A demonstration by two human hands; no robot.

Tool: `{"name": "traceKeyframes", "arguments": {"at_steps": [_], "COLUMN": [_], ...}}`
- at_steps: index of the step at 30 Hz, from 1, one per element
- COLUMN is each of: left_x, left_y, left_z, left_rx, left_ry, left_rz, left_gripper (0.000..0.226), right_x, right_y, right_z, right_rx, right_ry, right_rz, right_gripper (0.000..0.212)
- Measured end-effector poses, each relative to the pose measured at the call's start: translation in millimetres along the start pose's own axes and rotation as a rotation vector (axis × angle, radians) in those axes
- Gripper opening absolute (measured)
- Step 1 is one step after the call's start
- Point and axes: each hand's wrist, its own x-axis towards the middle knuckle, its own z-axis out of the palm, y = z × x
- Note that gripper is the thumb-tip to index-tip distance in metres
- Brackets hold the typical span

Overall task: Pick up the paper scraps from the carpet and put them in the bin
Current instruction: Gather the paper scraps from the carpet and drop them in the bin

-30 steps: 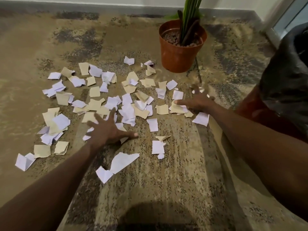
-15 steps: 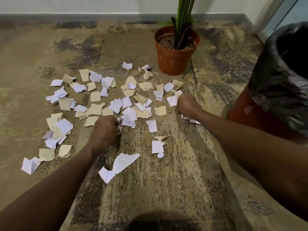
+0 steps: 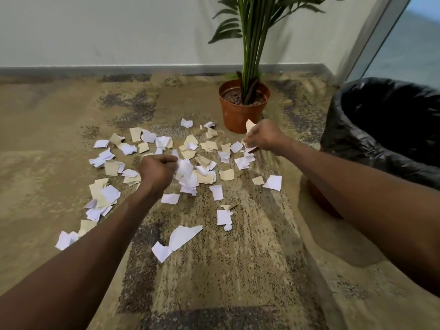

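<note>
Both hands are fisted around paper scraps: left hand point(image 3: 156, 171) clutches white ones over the middle of the carpet point(image 3: 226, 270), right hand point(image 3: 263, 136) grips a white and tan bunch nearer the plant pot point(image 3: 240, 113). Most paper scraps point(image 3: 185, 236) lie on the carpet (mainly the far half). The bin point(image 3: 371, 134) with its black liner stands at the right edge.

Mottled carpet point(image 3: 214, 282) (tan, grey) bears scattered paper scraps point(image 3: 185, 239), a plant pot point(image 3: 238, 115), a bin point(image 3: 371, 144).

The bin point(image 3: 390, 129) was cut off at the right edge; the left hand point(image 3: 156, 171) possibly concealed further scraps point(image 3: 188, 173).
</note>
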Motion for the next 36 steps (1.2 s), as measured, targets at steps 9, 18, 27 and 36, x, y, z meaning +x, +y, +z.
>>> {"name": "traceKeyframes", "arguments": {"at_steps": [9, 18, 27, 36], "left_x": [-29.1, -55.7, -99.9, -151.3], "left_y": [68.7, 126.9, 200.6, 248.1], "left_z": [14.0, 60.1, 141.4, 214.6], "left_rx": [-0.223, -0.378, -0.293, -0.066], "left_ry": [-0.066, -0.039, -0.200, -0.417], "left_rz": [-0.019, -0.012, 0.152, 0.381], "left_gripper": [0.027, 0.025, 0.027, 0.029], "right_x": [-33.3, -62.3, -97.9, -125.3], "right_y": [-37.7, -51.2, -20.0, 40.5], "right_z": [-43.8, -89.9, -185.5, -243.5], "right_rx": [0.044, 0.137, 0.248, 0.071], "right_ry": [0.041, 0.164, 0.468, 0.644], "right_rz": [-0.076, -0.112, 0.042, 0.229], "right_gripper": [0.012, 0.017, 0.011, 0.014]}}
